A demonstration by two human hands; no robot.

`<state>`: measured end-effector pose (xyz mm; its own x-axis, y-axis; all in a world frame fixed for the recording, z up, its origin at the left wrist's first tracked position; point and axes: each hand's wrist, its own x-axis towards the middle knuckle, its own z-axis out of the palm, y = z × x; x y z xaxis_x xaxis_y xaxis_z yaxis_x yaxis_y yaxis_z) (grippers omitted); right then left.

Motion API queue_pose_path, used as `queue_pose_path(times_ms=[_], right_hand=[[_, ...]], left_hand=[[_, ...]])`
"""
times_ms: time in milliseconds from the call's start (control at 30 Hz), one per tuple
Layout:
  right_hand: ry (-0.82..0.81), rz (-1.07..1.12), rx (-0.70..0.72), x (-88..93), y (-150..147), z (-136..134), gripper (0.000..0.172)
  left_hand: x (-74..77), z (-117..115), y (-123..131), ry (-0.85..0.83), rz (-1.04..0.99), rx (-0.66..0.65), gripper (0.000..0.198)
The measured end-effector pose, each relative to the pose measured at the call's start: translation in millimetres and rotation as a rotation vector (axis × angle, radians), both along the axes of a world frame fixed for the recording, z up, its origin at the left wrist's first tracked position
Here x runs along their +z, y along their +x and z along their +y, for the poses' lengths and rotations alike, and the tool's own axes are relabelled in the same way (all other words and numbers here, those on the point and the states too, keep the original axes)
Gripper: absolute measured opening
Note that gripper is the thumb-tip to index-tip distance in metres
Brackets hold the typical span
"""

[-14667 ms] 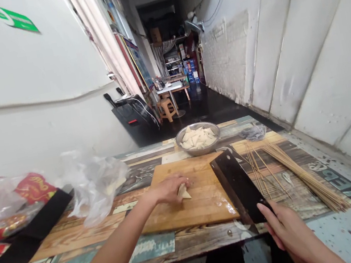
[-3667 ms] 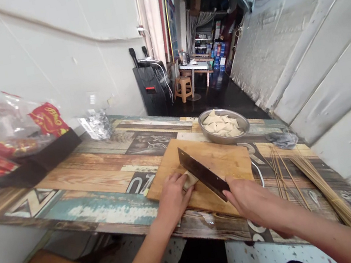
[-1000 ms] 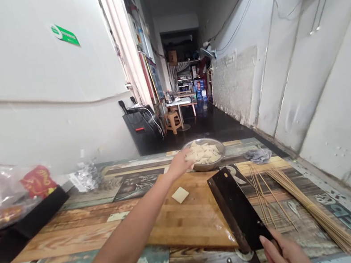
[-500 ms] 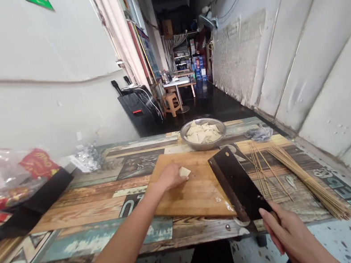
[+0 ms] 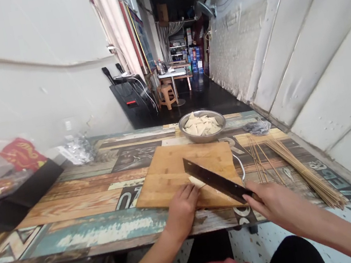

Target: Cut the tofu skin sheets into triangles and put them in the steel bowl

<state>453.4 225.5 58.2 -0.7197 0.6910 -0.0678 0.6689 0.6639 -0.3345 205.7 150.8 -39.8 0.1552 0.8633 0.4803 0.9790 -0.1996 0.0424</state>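
Note:
My right hand [image 5: 269, 199] is wrapped round the handle of a black cleaver [image 5: 217, 183], whose blade stands on edge above the wooden cutting board [image 5: 165, 169]. Under the blade lies a pale flat slice that looks like tofu [image 5: 196, 181]. The fingers of my left hand [image 5: 184, 207] are together and press the slice's near side against the board. Part of the slice is hidden by the fingers and the blade. Beyond the board, a metal bowl [image 5: 203, 137] holds many pale triangular pieces [image 5: 200, 123] of the same look.
Right of the board lie several loose bamboo skewers [image 5: 259, 157] and a thick skewer bundle [image 5: 309, 176], with a crumpled grey plastic bag [image 5: 256, 127] behind. At the left are a black tray [image 5: 36, 188] with red packages [image 5: 21, 154] and a clear bag [image 5: 78, 148].
My left hand has come toward me and right with the slice, now near the board's front edge. The cleaver has swung left from the board's right side to over the slice.

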Motion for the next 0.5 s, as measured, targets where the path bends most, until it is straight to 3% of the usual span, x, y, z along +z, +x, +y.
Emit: queue_pose_path(times_ms=[133, 500], right_hand=[[0.085, -0.066, 0.042, 5.8, -8, 8, 0.024], [0.152, -0.051, 0.130, -1.0, -2, 28, 0.027]], left_hand=[[-1.3, 4, 2, 0.039, 0.031, 0.070, 0.026], [-3.8, 6, 2, 0.051, 0.061, 0.071, 0.028]])
